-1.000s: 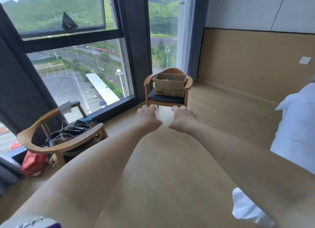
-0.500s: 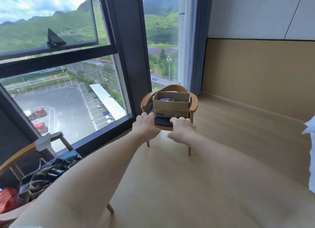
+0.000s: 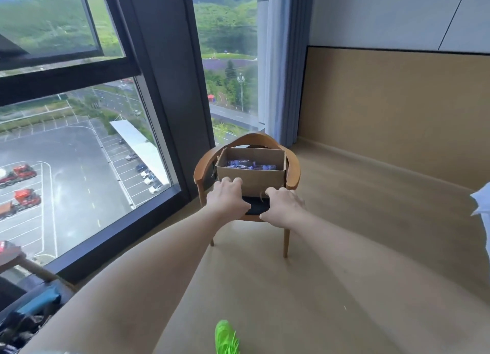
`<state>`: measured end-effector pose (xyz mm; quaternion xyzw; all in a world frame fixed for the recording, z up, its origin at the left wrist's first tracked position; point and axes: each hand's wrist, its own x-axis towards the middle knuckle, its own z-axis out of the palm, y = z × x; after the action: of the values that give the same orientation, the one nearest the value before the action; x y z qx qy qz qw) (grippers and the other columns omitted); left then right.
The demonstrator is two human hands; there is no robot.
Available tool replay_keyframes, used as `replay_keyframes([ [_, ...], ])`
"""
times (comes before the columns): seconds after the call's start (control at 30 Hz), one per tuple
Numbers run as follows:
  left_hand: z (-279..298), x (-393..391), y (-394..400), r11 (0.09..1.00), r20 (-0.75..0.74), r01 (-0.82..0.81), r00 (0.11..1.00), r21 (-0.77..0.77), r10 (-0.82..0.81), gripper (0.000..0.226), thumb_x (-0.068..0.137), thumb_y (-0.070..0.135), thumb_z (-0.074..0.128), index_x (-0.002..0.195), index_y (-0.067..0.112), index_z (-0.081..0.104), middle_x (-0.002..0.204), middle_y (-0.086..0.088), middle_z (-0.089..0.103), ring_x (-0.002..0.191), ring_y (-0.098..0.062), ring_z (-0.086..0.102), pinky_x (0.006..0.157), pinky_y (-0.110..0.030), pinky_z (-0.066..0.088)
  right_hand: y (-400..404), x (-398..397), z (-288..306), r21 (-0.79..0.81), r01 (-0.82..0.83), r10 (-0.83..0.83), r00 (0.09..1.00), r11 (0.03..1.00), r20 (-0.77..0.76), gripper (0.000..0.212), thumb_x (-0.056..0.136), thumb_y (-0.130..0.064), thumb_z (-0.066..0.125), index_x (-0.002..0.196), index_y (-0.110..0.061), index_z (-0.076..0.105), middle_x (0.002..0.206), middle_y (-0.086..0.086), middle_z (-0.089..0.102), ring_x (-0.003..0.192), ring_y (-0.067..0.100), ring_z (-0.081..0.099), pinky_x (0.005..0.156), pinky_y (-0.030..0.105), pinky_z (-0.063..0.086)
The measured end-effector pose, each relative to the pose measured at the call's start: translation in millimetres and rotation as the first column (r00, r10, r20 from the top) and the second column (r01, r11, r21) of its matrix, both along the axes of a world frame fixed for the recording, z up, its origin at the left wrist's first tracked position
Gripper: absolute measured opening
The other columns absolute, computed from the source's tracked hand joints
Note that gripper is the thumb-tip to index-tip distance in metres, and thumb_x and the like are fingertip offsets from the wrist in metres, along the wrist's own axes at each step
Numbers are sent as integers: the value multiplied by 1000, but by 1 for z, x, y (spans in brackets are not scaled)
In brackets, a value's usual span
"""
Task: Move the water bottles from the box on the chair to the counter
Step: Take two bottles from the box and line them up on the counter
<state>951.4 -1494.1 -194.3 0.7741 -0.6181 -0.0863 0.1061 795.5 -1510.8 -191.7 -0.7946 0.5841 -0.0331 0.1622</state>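
Two bare hands out in front of me, forearms stretched toward the chair (image 3: 293, 168). Left hand (image 3: 227, 198) has its fingers (image 3: 231, 182) loosely curled, knuckles up, holding nothing; from this angle it overlaps the lower left front of the box (image 3: 252, 180), contact I cannot tell. Right hand (image 3: 283, 205) likewise loosely curled and holding nothing, thumb out toward the left, over the front edge of the dark seat pad (image 3: 256, 208).

Box is plain brown corrugated cardboard, rectangular, top open, flaps not visible, sitting square on the seat between the armrests. Inside, water bottles (image 3: 250, 165) lying on their sides, clear plastic with blue-purple labels; count unclear, too small. They sit low against the far inner wall.

Chair is smooth bent wood, one curved band forming back and arms, tapered straight legs, black cushioned seat. It stands on a pale matte wood-grain floor (image 3: 331, 261), near the corner by the window (image 3: 79, 141).

Window has thick dark metal frames, glass floor-length. Grey-blue pleated curtain (image 3: 282, 70) hangs just right of it. Wall (image 3: 397, 102) behind is tan, fine-textured lower panel with pale smooth panels above.

Bright green fuzzy shoe tip (image 3: 225, 337) at the bottom edge. White fabric (image 3: 481, 202) at the right edge. Second wooden chair arm (image 3: 29, 267) and tangled dark clutter bottom left
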Motion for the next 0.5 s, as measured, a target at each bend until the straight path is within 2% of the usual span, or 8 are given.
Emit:
replay_keyframes([
  [0.07,-6,15,-45,1000,-7,30,1000,0,-30,49,85,37,73,127,22,53,130,-8,53,118,-30,49,95,-48,53,-43,14,-8,-1,16,-16,1000,1000,1,50,87,-38,69,131,-23,51,124,7,57,122,33,49,93,43,45],
  [0.17,-13,44,-112,998,-12,64,998,13,-64,55,87,38,72,134,23,50,136,-9,52,124,-32,48,98,-49,51,-110,38,-21,2,44,-44,999,999,13,56,87,-37,71,136,-23,49,125,7,56,120,31,50,81,38,44],
  [0.23,-16,65,-155,997,-27,72,997,39,-71,48,86,36,72,128,23,52,132,-9,53,121,-31,48,95,-47,51,-151,53,-28,29,64,-64,998,998,8,57,87,-36,71,138,-23,48,127,7,55,121,31,50,76,36,42],
  [0.3,-18,85,-197,994,-34,83,996,76,-80,44,86,34,71,124,21,53,131,-9,53,119,-31,48,93,-45,50,-190,66,-34,54,92,-93,996,994,8,59,87,-35,73,139,-22,48,129,7,55,122,31,50,78,36,44],
  [0.5,-19,120,-301,987,-40,111,993,116,-107,57,86,33,70,137,20,50,136,-10,51,126,-32,46,99,-46,49,-288,98,-45,101,125,-129,991,987,34,55,83,-34,72,132,-21,52,123,8,59,115,32,54,90,41,54],
])
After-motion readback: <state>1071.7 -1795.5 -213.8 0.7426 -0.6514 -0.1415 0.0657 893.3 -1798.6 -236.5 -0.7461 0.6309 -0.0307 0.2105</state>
